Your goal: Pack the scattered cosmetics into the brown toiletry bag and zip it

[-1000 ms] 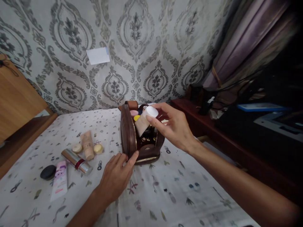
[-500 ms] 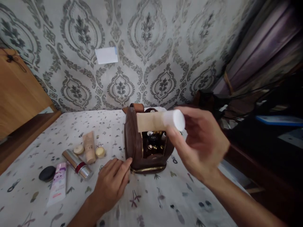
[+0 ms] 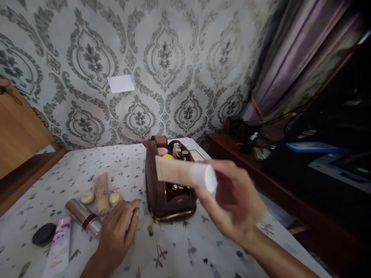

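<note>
My right hand (image 3: 234,197) grips a beige cosmetic tube (image 3: 174,172) by its white cap, holding it sideways in front of the brown makeup bag (image 3: 155,189). The bag stands unzipped, with several small bottles and jars inside; the tube hides part of its opening. My left hand (image 3: 118,227) hovers or rests low over the patterned sheet, fingers stretched out and holding nothing. Close to its fingertips is a small yellow-lidded jar (image 3: 115,199). Beside that lie another beige tube (image 3: 101,193), a cream round jar (image 3: 87,197) and a silver cylinder with a red band (image 3: 84,217).
A pink-and-white tube (image 3: 59,243) and a black round compact (image 3: 44,234) lie at the left on the sheet. Wooden furniture (image 3: 23,131) borders the left side. A dark red ledge (image 3: 220,150) with cluttered items runs along the right, below a purple curtain (image 3: 284,58).
My left hand has let go of the bag's front corner and moved left, toward the small jars. The tube in my right hand has shifted lower and slightly left, and the view has tilted up.
</note>
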A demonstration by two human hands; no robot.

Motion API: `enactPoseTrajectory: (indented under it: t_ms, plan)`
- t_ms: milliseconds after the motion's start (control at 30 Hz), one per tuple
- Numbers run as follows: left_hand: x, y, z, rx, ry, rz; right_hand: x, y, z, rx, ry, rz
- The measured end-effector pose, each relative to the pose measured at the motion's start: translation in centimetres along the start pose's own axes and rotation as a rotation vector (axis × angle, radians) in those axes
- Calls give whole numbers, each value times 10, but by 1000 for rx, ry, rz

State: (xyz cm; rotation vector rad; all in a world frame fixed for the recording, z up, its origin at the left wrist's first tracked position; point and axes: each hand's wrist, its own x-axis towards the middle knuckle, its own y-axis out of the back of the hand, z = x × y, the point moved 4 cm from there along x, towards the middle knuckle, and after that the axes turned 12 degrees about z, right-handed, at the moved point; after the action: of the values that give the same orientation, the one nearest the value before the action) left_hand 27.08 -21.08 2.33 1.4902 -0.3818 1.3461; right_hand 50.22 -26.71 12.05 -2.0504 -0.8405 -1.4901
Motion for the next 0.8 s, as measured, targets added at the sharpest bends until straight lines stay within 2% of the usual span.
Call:
enactPoseTrajectory:
  t_ms: [67,100,300,600,800]
  plan:
    - [1,-1,0,-10,8,-10,11,2,9,-89,-77,56]
    - [1,-1,1,-17,11,-19,15,1,13,-123,-111,35]
    - [-2,-4,1,-27,0,-63,19,-28,36,-171,-196,-383]
    - [-3,-10,-2,20,-29,-82,6,-59,59,-305,-137,-719]
    - [-7,-12,-5,63,-38,-102,4,-68,65,-402,-67,-861]
